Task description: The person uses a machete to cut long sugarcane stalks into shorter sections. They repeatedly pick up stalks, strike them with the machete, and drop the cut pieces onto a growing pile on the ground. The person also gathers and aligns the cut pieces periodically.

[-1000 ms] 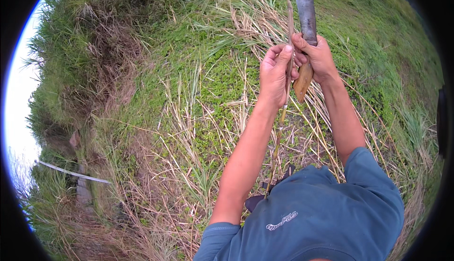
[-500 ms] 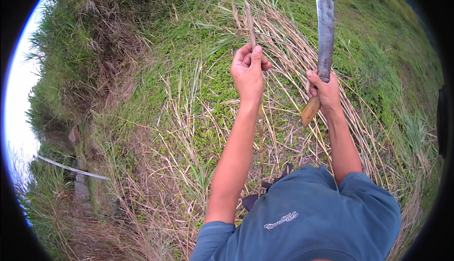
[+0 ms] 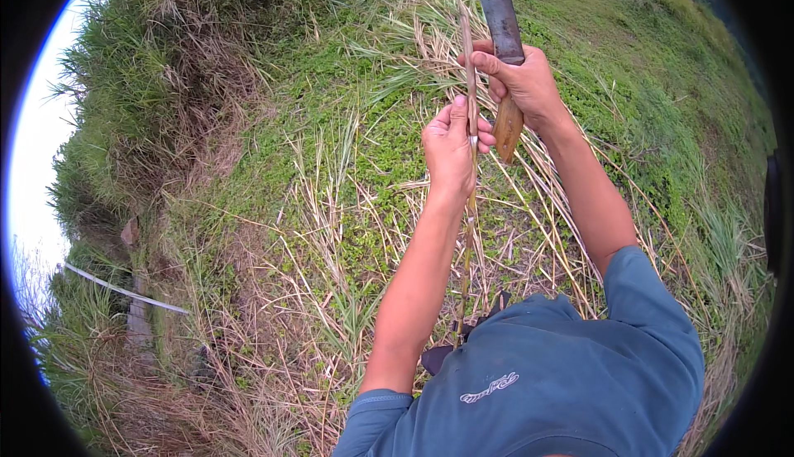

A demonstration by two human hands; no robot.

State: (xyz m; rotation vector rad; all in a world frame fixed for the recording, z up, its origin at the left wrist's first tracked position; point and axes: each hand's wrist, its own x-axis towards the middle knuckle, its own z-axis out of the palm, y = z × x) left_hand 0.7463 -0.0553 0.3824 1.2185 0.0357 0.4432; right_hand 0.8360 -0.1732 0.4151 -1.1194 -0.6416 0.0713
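Note:
My left hand (image 3: 452, 151) is closed around an upright dry cane stalk (image 3: 472, 110), whose upper part is wrapped in a pale brown sheath. Below the hand the stalk runs down toward my feet, yellowish with pale joints. In my right hand (image 3: 529, 89) is a machete (image 3: 500, 19), blade up, its wooden handle (image 3: 509, 132) showing below the fingers. The right thumb and fingertips also meet the stalk just above my left hand. The machete's tip is cut off by the upper edge of the view.
A pile of cut dry stalks (image 3: 546, 180) lies on the ground beyond and right of my hands. Loose stalks (image 3: 318, 200) are strewn over low green plants at left. Tall grass (image 3: 124, 101) rises on the far left, where a pale strip (image 3: 124, 291) slants.
My right hand has moved up and left with the machete, so its thumb now meets the stalk. The left hand has shifted slightly down and right along with the stalk.

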